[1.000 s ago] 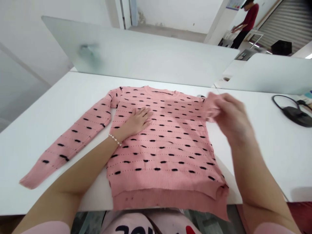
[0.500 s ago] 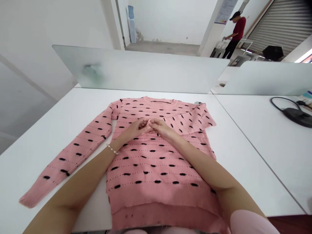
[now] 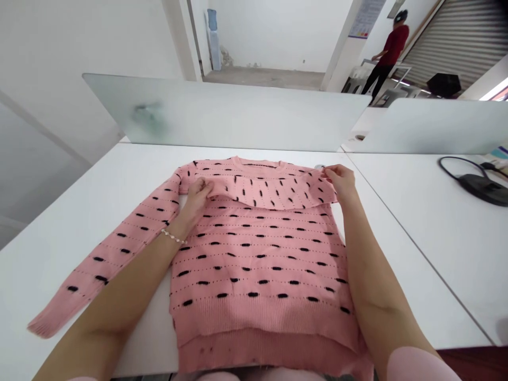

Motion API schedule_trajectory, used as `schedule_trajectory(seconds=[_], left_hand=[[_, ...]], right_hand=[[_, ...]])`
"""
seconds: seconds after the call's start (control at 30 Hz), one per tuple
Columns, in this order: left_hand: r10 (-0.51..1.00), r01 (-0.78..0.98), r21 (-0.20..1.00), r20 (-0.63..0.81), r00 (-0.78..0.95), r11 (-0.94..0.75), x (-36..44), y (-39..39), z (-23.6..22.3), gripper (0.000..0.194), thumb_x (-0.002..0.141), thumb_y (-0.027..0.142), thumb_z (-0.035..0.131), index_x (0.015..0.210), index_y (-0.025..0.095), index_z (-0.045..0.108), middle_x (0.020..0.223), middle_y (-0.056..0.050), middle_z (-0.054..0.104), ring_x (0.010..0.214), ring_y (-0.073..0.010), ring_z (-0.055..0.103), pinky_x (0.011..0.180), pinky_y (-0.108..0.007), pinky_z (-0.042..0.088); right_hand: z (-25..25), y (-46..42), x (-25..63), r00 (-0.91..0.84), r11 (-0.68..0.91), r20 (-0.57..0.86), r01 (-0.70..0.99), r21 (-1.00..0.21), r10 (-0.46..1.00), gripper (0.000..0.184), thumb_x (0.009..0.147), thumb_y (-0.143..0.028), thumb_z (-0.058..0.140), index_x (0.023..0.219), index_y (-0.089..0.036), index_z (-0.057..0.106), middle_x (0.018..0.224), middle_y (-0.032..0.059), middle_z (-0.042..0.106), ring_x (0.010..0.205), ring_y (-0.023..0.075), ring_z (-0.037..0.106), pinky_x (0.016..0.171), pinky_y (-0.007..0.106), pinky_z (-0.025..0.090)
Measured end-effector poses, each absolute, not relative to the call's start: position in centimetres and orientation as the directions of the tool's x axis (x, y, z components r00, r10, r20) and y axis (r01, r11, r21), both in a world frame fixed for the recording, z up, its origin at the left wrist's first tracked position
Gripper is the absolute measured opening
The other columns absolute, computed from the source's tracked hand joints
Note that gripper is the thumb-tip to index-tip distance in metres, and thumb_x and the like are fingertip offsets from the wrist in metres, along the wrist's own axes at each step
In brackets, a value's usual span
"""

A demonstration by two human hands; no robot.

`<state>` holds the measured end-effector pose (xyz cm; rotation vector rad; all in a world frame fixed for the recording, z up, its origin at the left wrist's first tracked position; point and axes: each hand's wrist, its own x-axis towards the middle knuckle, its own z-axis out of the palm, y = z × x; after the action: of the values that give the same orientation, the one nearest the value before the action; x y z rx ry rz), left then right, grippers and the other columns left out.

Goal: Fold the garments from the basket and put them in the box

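A pink knit sweater [image 3: 254,254] with black dashes lies flat on the white table, neckline away from me and ribbed hem at the near edge. One sleeve [image 3: 270,191] is folded across the chest. My left hand [image 3: 197,198] pinches the cuff end of that sleeve near the left side of the chest. At the right shoulder, my right hand [image 3: 340,180] has its fingers closed on the sleeve's folded upper end. The other sleeve [image 3: 115,248] stretches out to the lower left, untouched.
A frosted divider [image 3: 230,116] runs along the back of the white table [image 3: 397,296]. A black device with a cable [image 3: 486,188] sits at the far right. Partly hidden, a small grey object [image 3: 319,166] lies by the right shoulder. Beyond the divider stands a person in red [image 3: 392,50].
My hands have moved apart from the chest centre. The left drew the cuff leftward, and the right went to the shoulder fold. The folded sleeve now lies straighter across the chest.
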<state>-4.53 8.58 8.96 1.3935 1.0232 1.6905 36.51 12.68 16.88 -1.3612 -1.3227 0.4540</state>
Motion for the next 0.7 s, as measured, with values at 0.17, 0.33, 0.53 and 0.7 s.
schedule_trajectory(seconds=[0.17, 0.33, 0.53, 0.7], left_hand=[[0.893, -0.228, 0.885, 0.332, -0.305, -0.406, -6.8, 10.0, 9.4, 0.031, 0.080, 0.039, 0.075, 0.073, 0.021, 0.051, 0.072, 0.000, 0.052, 0.069, -0.0148, 0.056, 0.066, -0.029, 0.054], [0.876, -0.276, 0.865, 0.306, -0.373, -0.420, -8.3, 10.8, 9.5, 0.027, 0.077, 0.037, 0.078, 0.085, 0.019, 0.060, 0.086, -0.005, 0.064, 0.086, -0.0210, 0.065, 0.072, -0.033, 0.060], [0.851, -0.275, 0.870, 0.255, -0.460, -0.409, -8.9, 11.0, 9.1, 0.021, 0.077, 0.029, 0.077, 0.088, 0.019, 0.062, 0.091, -0.005, 0.066, 0.086, -0.0188, 0.066, 0.069, -0.029, 0.063], [0.839, -0.213, 0.877, 0.302, -0.453, -0.431, -8.6, 11.0, 8.6, 0.027, 0.076, 0.036, 0.080, 0.083, 0.019, 0.061, 0.086, -0.003, 0.063, 0.081, -0.0169, 0.064, 0.068, -0.027, 0.062]], right_hand=[[14.2, 14.1, 41.0, 0.464, 0.096, 0.338, 0.469, -0.878, 0.819, 0.014, 0.072, -0.019, 0.062, 0.084, -0.014, 0.061, 0.080, 0.0057, 0.065, 0.079, 0.0168, 0.064, 0.078, 0.031, 0.051], [12.5, 15.1, 41.3, 0.456, 0.028, 0.337, 0.561, -0.828, 0.824, 0.019, 0.076, -0.026, 0.064, 0.087, -0.011, 0.067, 0.079, 0.0066, 0.067, 0.080, 0.0180, 0.062, 0.082, 0.033, 0.049], [13.4, 14.5, 39.3, 0.347, 0.036, 0.362, 0.677, -0.735, 0.865, 0.030, 0.085, -0.041, 0.065, 0.089, -0.012, 0.070, 0.092, 0.0110, 0.071, 0.087, 0.0195, 0.062, 0.087, 0.033, 0.045], [13.8, 14.2, 37.9, 0.297, 0.025, 0.362, 0.741, -0.671, 0.883, 0.032, 0.084, -0.041, 0.069, 0.097, -0.012, 0.070, 0.092, 0.0105, 0.072, 0.084, 0.0195, 0.062, 0.083, 0.031, 0.044]])
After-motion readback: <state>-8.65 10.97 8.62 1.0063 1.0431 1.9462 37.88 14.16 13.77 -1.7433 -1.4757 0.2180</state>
